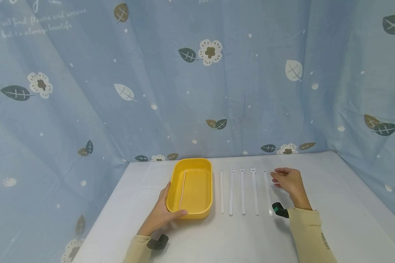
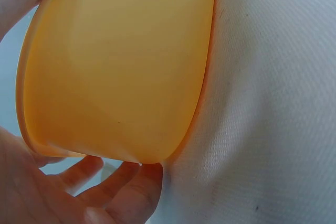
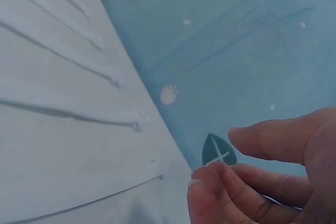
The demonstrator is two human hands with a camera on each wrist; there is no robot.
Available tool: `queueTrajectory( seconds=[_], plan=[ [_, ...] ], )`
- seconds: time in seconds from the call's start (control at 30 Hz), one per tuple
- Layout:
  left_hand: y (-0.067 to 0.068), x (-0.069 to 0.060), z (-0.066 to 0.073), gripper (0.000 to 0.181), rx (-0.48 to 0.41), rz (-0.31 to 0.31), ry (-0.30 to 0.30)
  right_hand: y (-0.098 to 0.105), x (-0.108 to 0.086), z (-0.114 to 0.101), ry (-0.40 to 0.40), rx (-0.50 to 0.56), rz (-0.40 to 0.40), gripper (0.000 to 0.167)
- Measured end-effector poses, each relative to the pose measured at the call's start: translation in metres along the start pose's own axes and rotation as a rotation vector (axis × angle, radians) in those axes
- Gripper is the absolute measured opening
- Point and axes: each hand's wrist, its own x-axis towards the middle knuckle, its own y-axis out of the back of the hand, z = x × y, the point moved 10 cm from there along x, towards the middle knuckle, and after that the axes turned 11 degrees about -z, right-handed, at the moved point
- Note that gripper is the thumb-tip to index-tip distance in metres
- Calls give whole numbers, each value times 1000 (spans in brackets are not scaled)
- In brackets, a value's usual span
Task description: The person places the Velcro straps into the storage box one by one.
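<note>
A yellow plastic basin (image 1: 195,197) stands on the table with one white cable tie (image 1: 183,190) lying lengthwise inside it. My left hand (image 1: 161,212) grips the basin's near left corner, the thumb over the front rim and the fingers along the outer side. Right of the basin, several white cable ties lie side by side with their heads at the far end. The rightmost cable tie (image 1: 268,193) is the one nearest my right hand (image 1: 288,180), which hovers beside its head. In the right wrist view the thumb and fingers (image 3: 262,140) stand apart with nothing between them.
A white cloth covers the table (image 1: 329,204). Along its back and sides hangs a blue curtain (image 1: 171,91) printed with leaves and flowers. A dark wrist device (image 1: 279,210) sits on the right wrist, and another (image 1: 158,242) on the left.
</note>
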Motion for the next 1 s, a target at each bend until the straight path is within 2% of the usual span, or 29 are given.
queueTrajectory(
  seconds=[0.33,0.6,1.0],
  plan=[
    [0,-1,-1,130,0,-3,6,-2,6,16,-49,-4,-16,48],
    [-1,-1,0,129,-2,-7,3,-6,11,26,-95,-50,-29,48],
    [0,-2,0,129,3,-5,11,-14,12,30,-120,-93,-52,48]
  ],
)
